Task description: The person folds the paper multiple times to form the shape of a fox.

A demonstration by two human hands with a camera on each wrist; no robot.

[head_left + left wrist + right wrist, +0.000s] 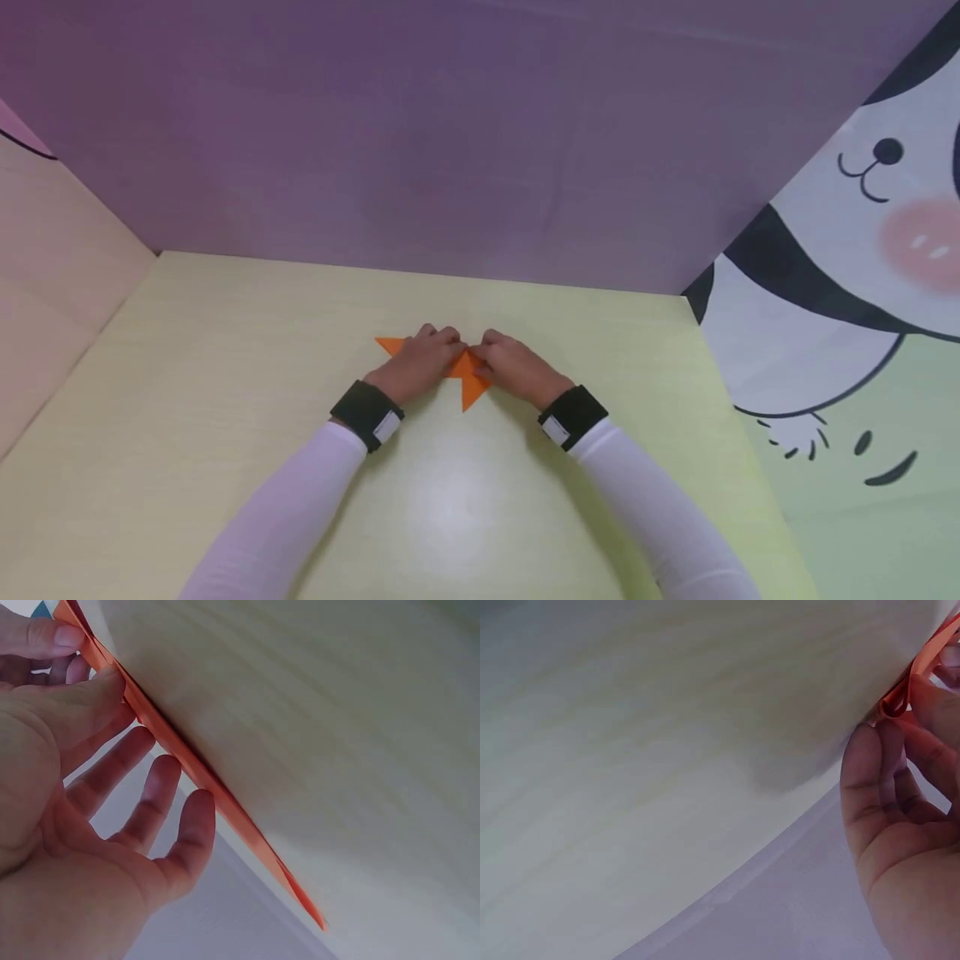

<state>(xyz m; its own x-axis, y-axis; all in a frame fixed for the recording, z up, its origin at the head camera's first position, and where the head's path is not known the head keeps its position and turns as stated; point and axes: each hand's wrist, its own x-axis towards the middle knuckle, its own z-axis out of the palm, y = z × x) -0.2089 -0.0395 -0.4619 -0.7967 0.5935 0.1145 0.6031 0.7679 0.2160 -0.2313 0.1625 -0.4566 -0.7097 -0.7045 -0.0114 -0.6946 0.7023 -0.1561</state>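
Observation:
A folded sheet of orange paper lies on the table, with one point toward me and another to the left. My left hand pinches it between thumb and forefinger. In the left wrist view the other fingers of that hand spread along the low edge of the orange paper. On the right side of the paper, my right hand grips a fold. The right wrist view shows a curled flap of the paper between the right thumb and fingers. Both hands partly hide the paper's middle.
The pale wooden table spreads out around the hands. A purple panel rises behind its far edge. A pink panel stands at the left, and a panel with a cartoon animal at the right.

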